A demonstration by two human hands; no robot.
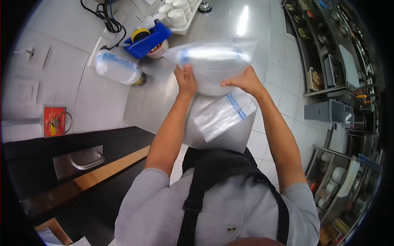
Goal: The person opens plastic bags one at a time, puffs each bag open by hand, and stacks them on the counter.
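Your left hand (186,82) and right hand (247,83) grip the puffy bag (217,61) at its sides, over the table (158,92). Hold it softly, so it does not rip.

Commercial kitchen, steel counter (164,94), stacked white bowls (177,16), metal shelving (324,53), tiled floor (283,82)

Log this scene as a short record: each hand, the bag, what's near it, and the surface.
Left hand: gripping clear bag
Right hand: gripping the same bag
Bag state: puffed out, held over the counter
Nearer the body: folded plastic with blue band
Beyond left hand: blue bin holding yellow roll
Far end: stacked white dishes
Surface: steel counter
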